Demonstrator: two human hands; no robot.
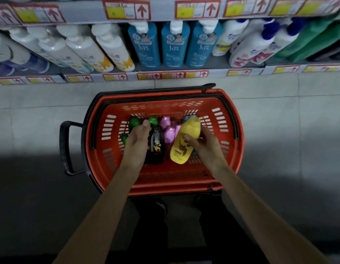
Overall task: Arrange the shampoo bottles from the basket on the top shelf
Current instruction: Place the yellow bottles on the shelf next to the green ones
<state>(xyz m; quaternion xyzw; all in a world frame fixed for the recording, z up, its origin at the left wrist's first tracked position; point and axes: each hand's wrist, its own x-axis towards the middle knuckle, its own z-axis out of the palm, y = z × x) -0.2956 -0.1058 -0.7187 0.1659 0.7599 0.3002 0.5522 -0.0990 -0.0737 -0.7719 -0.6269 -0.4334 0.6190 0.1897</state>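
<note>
The yellow shampoo bottle (pixel 185 143) lay tilted in the red basket (pixel 99 164) on the floor, with the right hand (pixel 205 144) curled around its middle. The left hand (pixel 136 139) rested between the dark bottle (pixel 157 149) and the green bottles (pixel 134 121); its grip could not be told

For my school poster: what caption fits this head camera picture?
In a red basket, right hand grips a yellow bottle; left hand is beside a dark bottle.
</note>
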